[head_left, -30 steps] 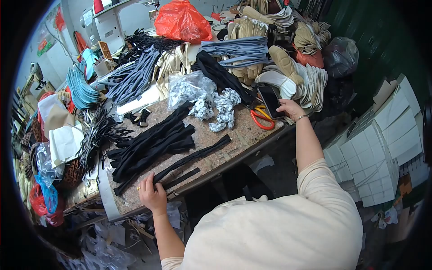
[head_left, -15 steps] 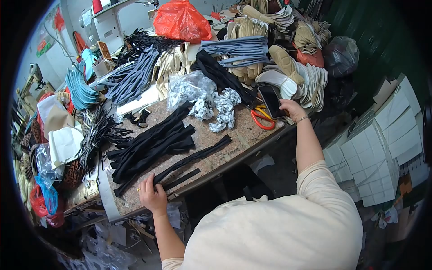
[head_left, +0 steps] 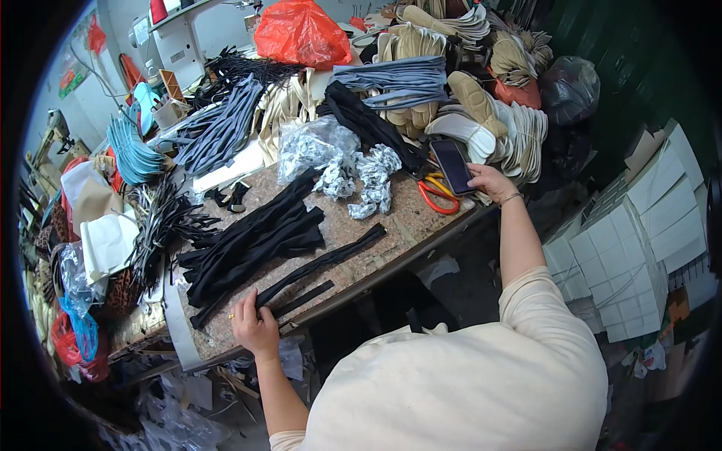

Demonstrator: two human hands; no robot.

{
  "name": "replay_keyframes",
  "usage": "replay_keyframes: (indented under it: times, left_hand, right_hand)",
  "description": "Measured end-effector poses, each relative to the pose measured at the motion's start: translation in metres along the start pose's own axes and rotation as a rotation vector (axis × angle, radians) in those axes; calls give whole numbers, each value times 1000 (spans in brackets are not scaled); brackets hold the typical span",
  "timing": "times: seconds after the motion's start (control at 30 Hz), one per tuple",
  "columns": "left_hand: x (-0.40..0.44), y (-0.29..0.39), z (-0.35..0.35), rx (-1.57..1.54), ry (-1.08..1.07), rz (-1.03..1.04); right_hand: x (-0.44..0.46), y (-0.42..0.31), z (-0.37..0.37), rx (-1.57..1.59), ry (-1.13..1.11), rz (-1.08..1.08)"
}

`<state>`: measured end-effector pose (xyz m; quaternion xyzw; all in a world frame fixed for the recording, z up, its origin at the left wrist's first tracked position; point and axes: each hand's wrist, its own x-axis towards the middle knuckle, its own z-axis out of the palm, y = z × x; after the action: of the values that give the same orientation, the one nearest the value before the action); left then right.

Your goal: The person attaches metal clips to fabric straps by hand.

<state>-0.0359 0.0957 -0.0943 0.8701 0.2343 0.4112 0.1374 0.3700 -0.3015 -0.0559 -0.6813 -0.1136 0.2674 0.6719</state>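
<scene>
1 phone [head_left: 451, 165], lower end clasped in right grip [head_left: 490, 183]; left grip [head_left: 254, 325] spread at black strip [head_left: 323, 261].

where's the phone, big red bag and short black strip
Phone [head_left: 450, 164], head view, on its screen.
Big red bag [head_left: 302, 36], head view, front middle.
Short black strip [head_left: 304, 298], head view, mid-length.

Behind the phone [head_left: 452, 167], most fingers of the right hand [head_left: 490, 183] are hidden; the screen is too dark to read; the left hand [head_left: 254, 325] hides its own palm; the red bag [head_left: 302, 36] conceals its contents; the top edge crops the sewing machine [head_left: 179, 43]; the bottom edge, the shirt [head_left: 459, 387].
</scene>
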Motion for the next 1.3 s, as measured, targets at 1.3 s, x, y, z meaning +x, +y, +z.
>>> replay_keyframes:
  times: [1.3]
  left_hand:
    - [2, 4, -9, -96, -103, -84]
  right_hand:
    - [1, 8, -2, -178, -14, -53]
